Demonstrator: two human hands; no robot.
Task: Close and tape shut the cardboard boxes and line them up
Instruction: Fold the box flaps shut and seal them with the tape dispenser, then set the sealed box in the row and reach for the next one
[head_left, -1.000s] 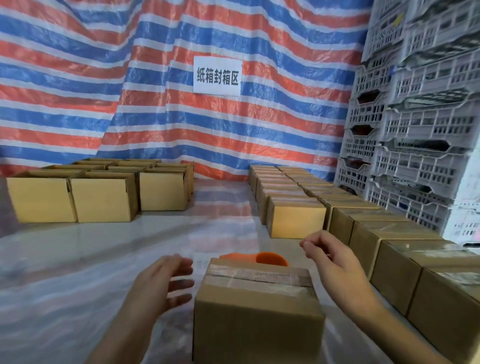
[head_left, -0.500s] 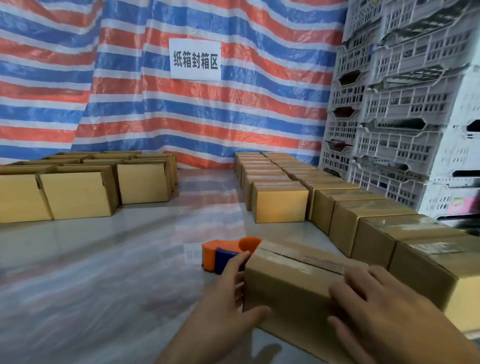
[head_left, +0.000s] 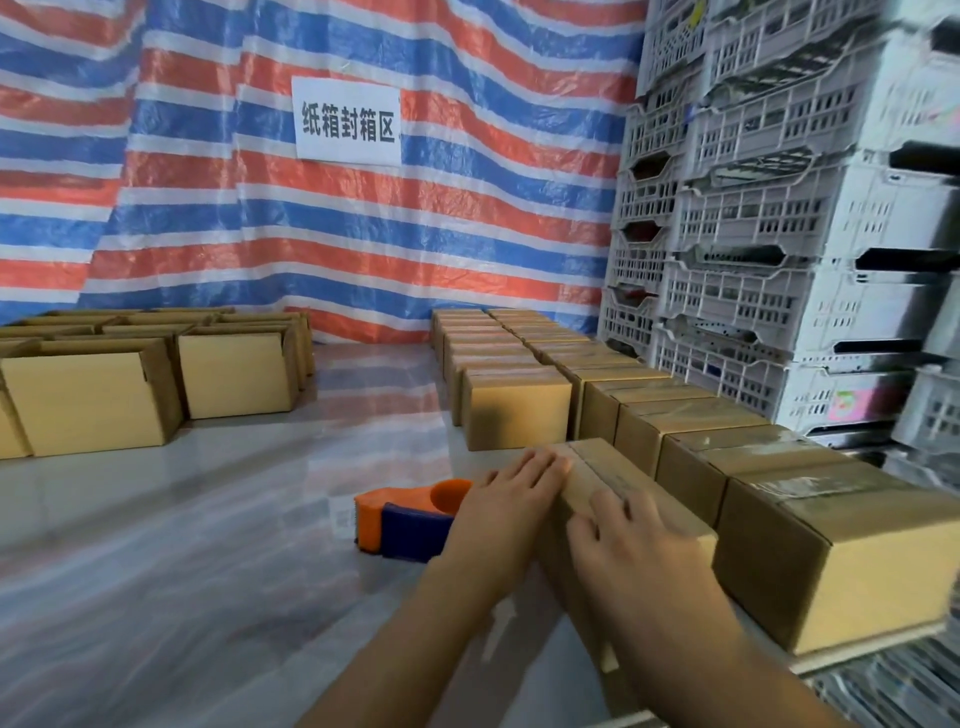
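A taped cardboard box lies on the glossy floor beside the right-hand rows of taped boxes. My left hand lies flat against its left side with straight fingers. My right hand presses flat on its top, covering much of it. The box sits between a taped box in front of it and the nearest taped box at the right. An orange and blue tape dispenser rests on the floor just left of my left hand.
Several open, untaped boxes stand in rows at the left. Stacked white plastic crates fill the right side behind the taped rows. A striped tarp with a white sign hangs at the back. Bare floor lies between the two groups.
My view has swung right. Both hands went from hovering beside the box to pressing on it, and the box has slid forward and right toward the taped row.
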